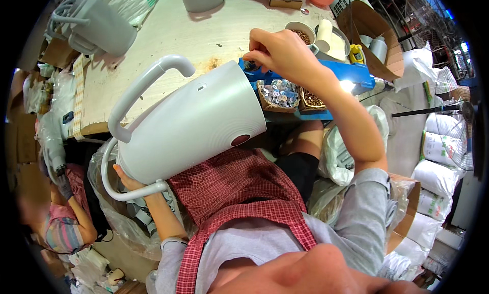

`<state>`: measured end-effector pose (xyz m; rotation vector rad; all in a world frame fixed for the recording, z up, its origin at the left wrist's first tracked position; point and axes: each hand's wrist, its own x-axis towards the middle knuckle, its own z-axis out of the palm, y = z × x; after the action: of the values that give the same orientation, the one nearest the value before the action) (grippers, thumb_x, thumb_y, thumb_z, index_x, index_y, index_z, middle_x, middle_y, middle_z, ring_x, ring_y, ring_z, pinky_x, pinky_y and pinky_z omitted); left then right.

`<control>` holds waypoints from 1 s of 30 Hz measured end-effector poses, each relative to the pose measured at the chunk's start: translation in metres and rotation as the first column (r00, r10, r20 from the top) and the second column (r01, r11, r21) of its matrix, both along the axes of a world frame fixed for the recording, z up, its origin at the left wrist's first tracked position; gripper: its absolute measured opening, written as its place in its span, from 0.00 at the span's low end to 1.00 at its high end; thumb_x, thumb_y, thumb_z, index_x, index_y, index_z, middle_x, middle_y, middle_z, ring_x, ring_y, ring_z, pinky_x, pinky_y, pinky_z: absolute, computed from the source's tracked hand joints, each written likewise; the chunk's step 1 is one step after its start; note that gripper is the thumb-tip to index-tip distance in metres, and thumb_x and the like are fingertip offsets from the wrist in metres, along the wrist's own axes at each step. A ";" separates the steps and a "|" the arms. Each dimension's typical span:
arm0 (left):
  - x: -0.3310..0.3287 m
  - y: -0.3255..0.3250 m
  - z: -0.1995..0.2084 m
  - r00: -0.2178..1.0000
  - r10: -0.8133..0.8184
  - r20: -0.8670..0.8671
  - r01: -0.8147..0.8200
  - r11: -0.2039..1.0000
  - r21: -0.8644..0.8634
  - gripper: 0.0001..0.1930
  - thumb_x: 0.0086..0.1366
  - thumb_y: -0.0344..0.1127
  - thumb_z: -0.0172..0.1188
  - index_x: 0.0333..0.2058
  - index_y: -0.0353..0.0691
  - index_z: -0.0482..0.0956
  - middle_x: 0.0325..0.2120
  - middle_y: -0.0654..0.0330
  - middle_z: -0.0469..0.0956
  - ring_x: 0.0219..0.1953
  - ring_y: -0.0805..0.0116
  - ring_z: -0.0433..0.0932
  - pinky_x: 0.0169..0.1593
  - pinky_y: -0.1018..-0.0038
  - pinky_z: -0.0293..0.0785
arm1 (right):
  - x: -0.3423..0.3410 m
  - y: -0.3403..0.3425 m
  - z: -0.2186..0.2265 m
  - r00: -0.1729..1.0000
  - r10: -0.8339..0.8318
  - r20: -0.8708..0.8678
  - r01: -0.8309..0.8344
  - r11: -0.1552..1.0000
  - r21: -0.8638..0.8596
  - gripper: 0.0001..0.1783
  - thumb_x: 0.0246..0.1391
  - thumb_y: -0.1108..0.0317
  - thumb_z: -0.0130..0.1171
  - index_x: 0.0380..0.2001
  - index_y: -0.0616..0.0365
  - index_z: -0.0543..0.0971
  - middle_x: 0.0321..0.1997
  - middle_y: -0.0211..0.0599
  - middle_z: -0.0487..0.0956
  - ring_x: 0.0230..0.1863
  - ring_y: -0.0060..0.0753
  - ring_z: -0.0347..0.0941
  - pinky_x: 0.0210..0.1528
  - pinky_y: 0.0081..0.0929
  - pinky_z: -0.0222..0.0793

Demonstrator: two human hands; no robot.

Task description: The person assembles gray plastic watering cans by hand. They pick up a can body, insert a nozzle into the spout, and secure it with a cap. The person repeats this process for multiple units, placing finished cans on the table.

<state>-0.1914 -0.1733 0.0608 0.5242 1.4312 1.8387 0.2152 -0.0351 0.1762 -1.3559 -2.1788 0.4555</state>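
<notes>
A large pale grey plastic jug (pixel 183 128) lies tilted over the table's front edge, its wide end pointing right. It has two curved tubular handles, a small hole in its side and a dark red oval spot. My left hand (pixel 133 183) grips the jug's narrower lower end; most of its fingers are hidden behind the jug. Beside the wide end, my right hand (pixel 285 52) has thumb and fingers pinched together at a blue metal machine (pixel 346 72). What they pinch is too hidden to make out. Below it sit a box of silvery washers (pixel 280 96) and a box of copper-coloured small parts (pixel 311 99).
More grey jugs (pixel 104 26) stand at the table's far left. A cup of small brown parts (pixel 300 33) and a cardboard box (pixel 374 39) are at the right. Plastic bags (pixel 338 146) flank my lap. A co-worker's gloved hand (pixel 63 184) shows at left.
</notes>
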 end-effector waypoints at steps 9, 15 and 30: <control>-0.021 -0.012 -0.003 0.993 -0.023 0.112 0.011 0.994 0.109 0.34 0.72 0.60 0.38 0.56 0.32 0.69 0.51 0.51 0.75 0.49 0.59 0.78 0.51 0.64 0.76 | 0.032 -0.072 -0.109 0.994 -0.065 0.093 0.046 0.981 0.189 0.07 0.52 0.68 0.62 0.34 0.55 0.80 0.33 0.37 0.80 0.33 0.40 0.80 0.32 0.34 0.75; -0.003 -0.004 0.011 0.987 0.062 0.150 -0.068 0.997 0.038 0.33 0.72 0.60 0.38 0.59 0.36 0.67 0.56 0.53 0.72 0.55 0.57 0.73 0.57 0.60 0.69 | 0.032 -0.052 -0.150 0.924 -0.130 0.360 0.054 0.975 0.214 0.04 0.48 0.68 0.59 0.29 0.55 0.79 0.34 0.37 0.79 0.35 0.42 0.78 0.37 0.38 0.76; -0.015 0.010 -0.010 0.997 0.060 0.039 -0.062 0.996 0.068 0.34 0.72 0.58 0.37 0.53 0.28 0.72 0.48 0.48 0.77 0.47 0.61 0.79 0.48 0.69 0.77 | -0.002 -0.021 -0.022 1.000 -0.026 0.015 0.006 0.660 0.751 0.18 0.38 0.82 0.66 0.37 0.60 0.82 0.36 0.37 0.82 0.29 0.34 0.79 0.31 0.24 0.75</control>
<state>-0.2060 -0.1632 0.0505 0.4831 1.3767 1.9424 0.2135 -0.0557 0.1539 -0.8870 -1.9940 -0.4652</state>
